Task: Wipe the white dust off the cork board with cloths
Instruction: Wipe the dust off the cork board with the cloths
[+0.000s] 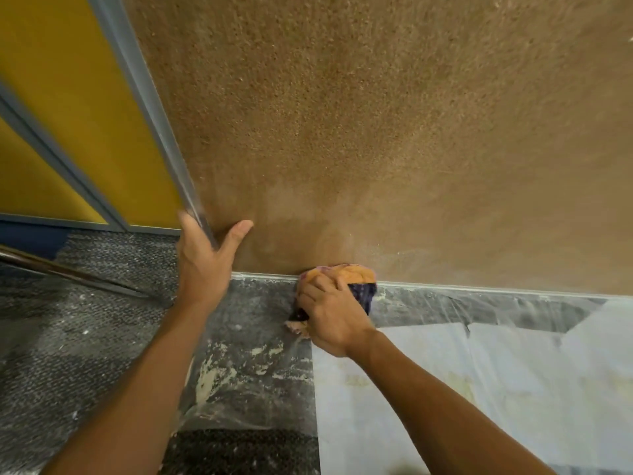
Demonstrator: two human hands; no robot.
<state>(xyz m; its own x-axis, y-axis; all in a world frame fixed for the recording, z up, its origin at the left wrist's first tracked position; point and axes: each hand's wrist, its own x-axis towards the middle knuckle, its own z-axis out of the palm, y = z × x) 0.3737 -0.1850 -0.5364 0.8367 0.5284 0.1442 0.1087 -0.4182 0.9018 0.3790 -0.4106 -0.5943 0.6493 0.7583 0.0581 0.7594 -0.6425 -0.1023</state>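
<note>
The cork board (376,132) stands upright on the floor and fills the upper and right part of the view. Its brown face shows pale streaks of white dust (407,252) low down, near the bottom rim. A thin grey metal frame (479,288) runs along its lower edge and up its left edge.

A bunched cloth (356,276), orange with dark purple parts, is pressed against the bottom of the board, right at the lower frame. The right hand (332,320) grips it with curled fingers, and a loose end of the cloth sticks out below the hand.

The left hand (202,265) holds the left edge of the board near its lower corner: the thumb lies flat on the cork face, and the fingers wrap behind the frame.

Below the board, a clear plastic sheet (260,341) covers a dark carpet (85,337) and carries white flecks and smears. To the right, a pale sheet (479,389) lies under the plastic. Left of the board stand yellow panels (68,80) with grey frames, and a shiny metal bar (68,273) slants across the carpet below them.
</note>
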